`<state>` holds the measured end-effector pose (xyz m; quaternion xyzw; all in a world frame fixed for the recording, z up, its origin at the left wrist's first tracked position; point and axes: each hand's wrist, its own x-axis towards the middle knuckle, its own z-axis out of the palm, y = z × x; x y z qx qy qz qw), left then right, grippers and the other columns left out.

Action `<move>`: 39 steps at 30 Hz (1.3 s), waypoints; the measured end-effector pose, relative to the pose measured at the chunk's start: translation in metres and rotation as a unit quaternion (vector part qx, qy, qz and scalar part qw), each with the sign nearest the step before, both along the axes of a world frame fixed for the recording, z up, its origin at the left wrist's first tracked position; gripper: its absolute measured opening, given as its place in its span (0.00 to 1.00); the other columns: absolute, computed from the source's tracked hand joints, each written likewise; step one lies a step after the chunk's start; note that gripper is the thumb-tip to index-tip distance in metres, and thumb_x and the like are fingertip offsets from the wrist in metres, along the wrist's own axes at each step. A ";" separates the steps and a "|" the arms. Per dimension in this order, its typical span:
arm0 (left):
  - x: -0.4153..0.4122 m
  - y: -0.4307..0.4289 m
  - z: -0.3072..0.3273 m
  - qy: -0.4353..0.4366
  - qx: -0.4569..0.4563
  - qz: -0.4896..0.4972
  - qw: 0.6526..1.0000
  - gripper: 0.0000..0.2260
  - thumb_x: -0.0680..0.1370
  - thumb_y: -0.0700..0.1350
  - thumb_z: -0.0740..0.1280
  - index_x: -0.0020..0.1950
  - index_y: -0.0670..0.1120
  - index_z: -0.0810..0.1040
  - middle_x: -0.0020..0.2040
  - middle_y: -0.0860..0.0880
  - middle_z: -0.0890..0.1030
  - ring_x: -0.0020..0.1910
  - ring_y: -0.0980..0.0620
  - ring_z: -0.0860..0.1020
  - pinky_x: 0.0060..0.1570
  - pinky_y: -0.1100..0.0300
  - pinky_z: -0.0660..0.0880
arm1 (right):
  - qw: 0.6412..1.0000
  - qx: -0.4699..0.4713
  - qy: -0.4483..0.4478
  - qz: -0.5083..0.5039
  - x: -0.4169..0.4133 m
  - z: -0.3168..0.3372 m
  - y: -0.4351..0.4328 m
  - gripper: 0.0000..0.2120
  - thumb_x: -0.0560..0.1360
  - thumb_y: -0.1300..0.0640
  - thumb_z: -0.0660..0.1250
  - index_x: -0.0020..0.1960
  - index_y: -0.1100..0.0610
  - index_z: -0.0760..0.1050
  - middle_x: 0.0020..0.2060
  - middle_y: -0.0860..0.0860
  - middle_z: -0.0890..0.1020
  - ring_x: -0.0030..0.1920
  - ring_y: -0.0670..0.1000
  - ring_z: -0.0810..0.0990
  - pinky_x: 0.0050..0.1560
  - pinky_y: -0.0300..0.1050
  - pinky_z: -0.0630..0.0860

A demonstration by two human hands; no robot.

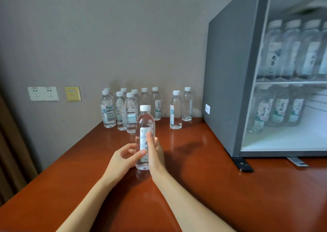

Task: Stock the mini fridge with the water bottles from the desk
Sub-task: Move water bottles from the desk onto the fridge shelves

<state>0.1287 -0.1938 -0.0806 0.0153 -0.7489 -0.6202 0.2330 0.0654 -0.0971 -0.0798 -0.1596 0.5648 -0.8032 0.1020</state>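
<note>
Both hands grip one water bottle (144,123): the left hand (122,159) pinches its label, and the right hand (156,156) wraps round its right side. It stands upright on the desk (203,187), with bare wood between it and the open mini fridge (230,81) to the right. Other bottles (131,111) cluster along the wall (123,37) behind.

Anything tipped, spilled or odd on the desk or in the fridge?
Nothing stands out. The water bottle is upright, capped, between left hand and right hand. The bottles by the wall stand upright; the desk shows no spill. In the mini fridge, shelved bottles are blurred but look upright.
</note>
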 end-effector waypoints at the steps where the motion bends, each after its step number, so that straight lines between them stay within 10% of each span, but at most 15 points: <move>1: 0.002 0.008 0.000 0.003 0.002 -0.004 1.000 0.17 0.66 0.59 0.76 0.49 0.51 0.84 0.38 0.46 0.82 0.43 0.51 0.83 0.56 0.43 0.78 | 1.000 0.000 0.001 -0.010 0.003 0.000 0.008 0.35 0.62 0.27 0.65 0.53 0.55 0.78 0.44 0.54 0.86 0.46 0.58 0.85 0.54 0.58 0.80; 14: -0.003 0.120 0.002 0.004 0.012 -0.089 0.996 0.14 0.71 0.45 0.74 0.56 0.47 0.81 0.40 0.50 0.83 0.45 0.50 0.84 0.47 0.52 0.82 | 0.996 0.002 0.015 -0.093 0.005 0.007 0.126 0.29 0.69 0.31 0.66 0.50 0.57 0.79 0.43 0.60 0.85 0.42 0.63 0.85 0.49 0.63 0.81; 32: -0.060 0.276 -0.002 0.006 -0.005 -0.267 0.964 0.15 0.72 0.45 0.74 0.58 0.50 0.82 0.47 0.49 0.84 0.49 0.44 0.83 0.54 0.47 0.79 | 0.980 0.011 -0.013 -0.198 -0.023 0.007 0.308 0.31 0.78 0.36 0.53 0.52 0.61 0.80 0.35 0.56 0.85 0.33 0.54 0.84 0.30 0.44 0.78; 39: -0.076 0.308 0.001 0.019 -0.031 -0.325 0.945 0.15 0.76 0.38 0.70 0.61 0.48 0.79 0.54 0.50 0.84 0.54 0.51 0.82 0.55 0.63 0.76 | 0.980 0.026 -0.012 -0.197 -0.031 0.006 0.349 0.26 0.80 0.37 0.50 0.51 0.52 0.81 0.42 0.52 0.86 0.41 0.51 0.85 0.45 0.46 0.80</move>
